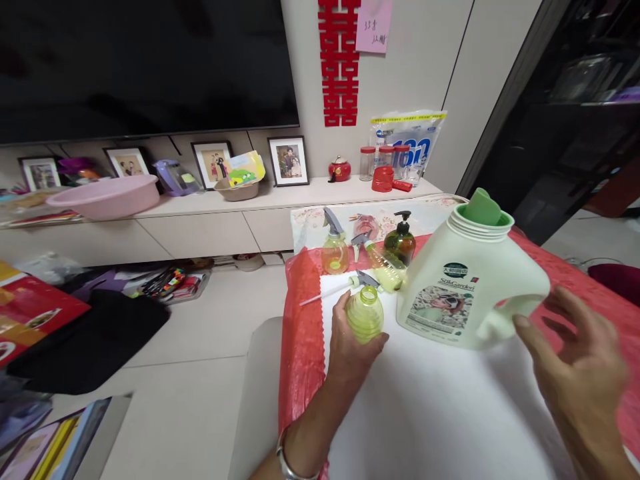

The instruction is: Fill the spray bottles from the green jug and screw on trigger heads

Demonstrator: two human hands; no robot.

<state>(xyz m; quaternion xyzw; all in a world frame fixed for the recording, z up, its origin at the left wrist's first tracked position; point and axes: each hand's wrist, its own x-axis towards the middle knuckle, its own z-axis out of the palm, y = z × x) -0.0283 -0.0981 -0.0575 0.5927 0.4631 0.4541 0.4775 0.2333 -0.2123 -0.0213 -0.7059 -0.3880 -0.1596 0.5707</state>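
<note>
My left hand is wrapped round a small yellow-green bottle with its top open, standing on a white cloth. Its spray head with a long white tube lies just behind it. My right hand hovers with fingers apart beside the handle of a large pale-green detergent jug, not gripping it. The jug stands upright without its cap, and a green spout shows in its mouth.
Behind the jug stand a yellow spray bottle, a lying spray bottle and a dark pump bottle on a red table cover. A low cabinet holds a pink basin, photo frames and jars. Clutter covers the floor at left.
</note>
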